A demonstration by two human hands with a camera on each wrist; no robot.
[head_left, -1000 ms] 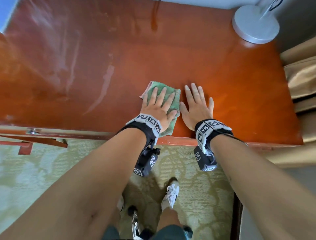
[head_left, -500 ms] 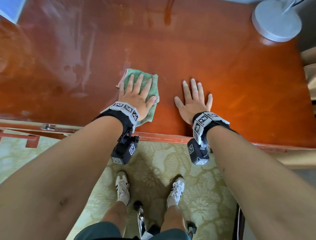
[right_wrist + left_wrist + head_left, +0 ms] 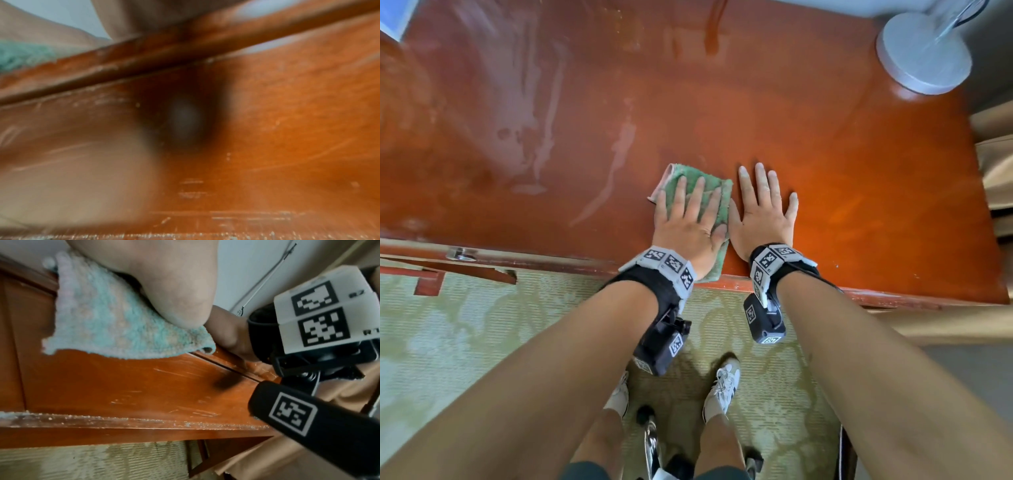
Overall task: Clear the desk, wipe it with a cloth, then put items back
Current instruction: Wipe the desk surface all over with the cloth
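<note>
The left hand (image 3: 690,219) covers most of the cloth (image 3: 717,192), the lamp base (image 3: 924,54) and table (image 3: 791,113) are cut off by the head view's edges, and the right-wrist view is blurred throughout.

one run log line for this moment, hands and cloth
phase: wiping | left hand: flat, pressing green cloth at desk front edge | right hand: flat on bare desk beside cloth | lamp base: far right corner
</note>
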